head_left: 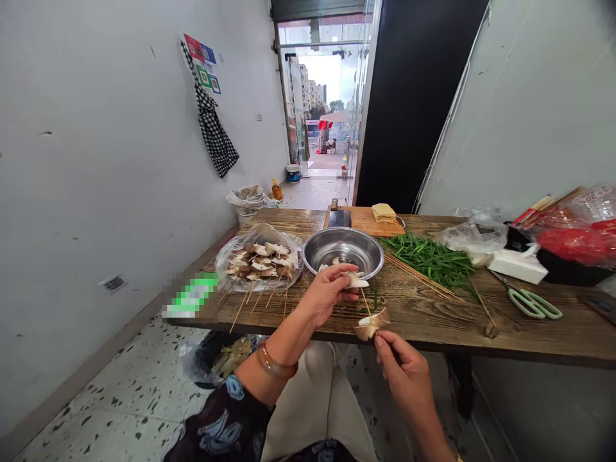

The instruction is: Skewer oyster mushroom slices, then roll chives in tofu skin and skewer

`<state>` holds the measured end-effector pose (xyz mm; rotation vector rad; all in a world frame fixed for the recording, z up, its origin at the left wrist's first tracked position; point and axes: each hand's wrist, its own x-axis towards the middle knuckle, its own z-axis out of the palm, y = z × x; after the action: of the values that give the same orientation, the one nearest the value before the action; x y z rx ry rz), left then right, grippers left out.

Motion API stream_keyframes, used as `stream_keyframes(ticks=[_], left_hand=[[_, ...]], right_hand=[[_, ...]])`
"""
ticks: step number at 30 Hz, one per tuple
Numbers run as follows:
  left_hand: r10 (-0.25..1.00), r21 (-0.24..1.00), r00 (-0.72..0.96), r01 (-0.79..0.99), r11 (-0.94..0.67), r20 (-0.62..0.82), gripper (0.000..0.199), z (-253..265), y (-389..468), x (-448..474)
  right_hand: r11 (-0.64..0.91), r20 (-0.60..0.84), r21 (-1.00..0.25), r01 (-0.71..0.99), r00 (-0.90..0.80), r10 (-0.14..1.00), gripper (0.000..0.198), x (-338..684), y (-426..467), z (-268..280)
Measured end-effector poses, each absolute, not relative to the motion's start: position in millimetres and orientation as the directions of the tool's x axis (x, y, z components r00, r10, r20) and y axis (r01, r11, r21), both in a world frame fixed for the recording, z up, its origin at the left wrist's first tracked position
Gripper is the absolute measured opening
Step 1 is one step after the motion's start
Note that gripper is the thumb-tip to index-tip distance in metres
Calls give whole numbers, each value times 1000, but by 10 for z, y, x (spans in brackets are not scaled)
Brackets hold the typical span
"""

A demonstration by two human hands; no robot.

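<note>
My left hand [332,289] is closed on a pale mushroom slice [357,280] in front of the steel bowl. A thin bamboo skewer [366,300] runs from that slice down toward my right hand [404,366]. Threaded on its lower part are brown-edged mushroom pieces [373,324]. Thumb and fingers of my right hand pinch the skewer at its lower end, right by those pieces. A few mushroom bits lie in the steel bowl [320,247], partly hidden by my left hand. Left of it, a plastic bag [231,247] holds several mushroom skewers [264,260], sticks pointing toward me.
Right of the bowl lie bare skewers [418,274], green chives [428,256] and green-handled scissors [534,304]. Behind stands a cutting board [363,221] with a cleaver [339,218] and stacked tofu sheets [384,213]. A lined bin [216,359] sits below the wooden table [481,340].
</note>
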<state>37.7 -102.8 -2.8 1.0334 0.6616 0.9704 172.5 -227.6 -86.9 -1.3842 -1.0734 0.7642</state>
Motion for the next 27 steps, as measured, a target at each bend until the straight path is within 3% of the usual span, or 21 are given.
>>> stream_keyframes(ticks=[8, 11, 15, 21, 27], left_hand=[[863, 968, 503, -235, 89, 43, 34, -110, -1178, 197], [890, 974, 457, -210, 88, 18, 34, -151, -1188, 147], [932, 947, 363, -298, 118, -2, 33, -190, -1161, 102], [915, 881, 403, -423, 210, -25, 36, -172, -1184, 66], [920, 882, 386, -411, 230, -60, 36, -141, -1218, 51]], right_hand=[[98, 163, -977, 189, 367, 916, 34, 1666, -2286, -798], [88, 158, -975, 206, 355, 921, 34, 1641, -2297, -775], [73, 149, -971, 226, 339, 929, 34, 1619, -2313, -781], [88, 158, -966, 242, 288, 944, 33, 1583, -2316, -794], [101, 180, -960, 263, 296, 938, 33, 1550, -2309, -798]])
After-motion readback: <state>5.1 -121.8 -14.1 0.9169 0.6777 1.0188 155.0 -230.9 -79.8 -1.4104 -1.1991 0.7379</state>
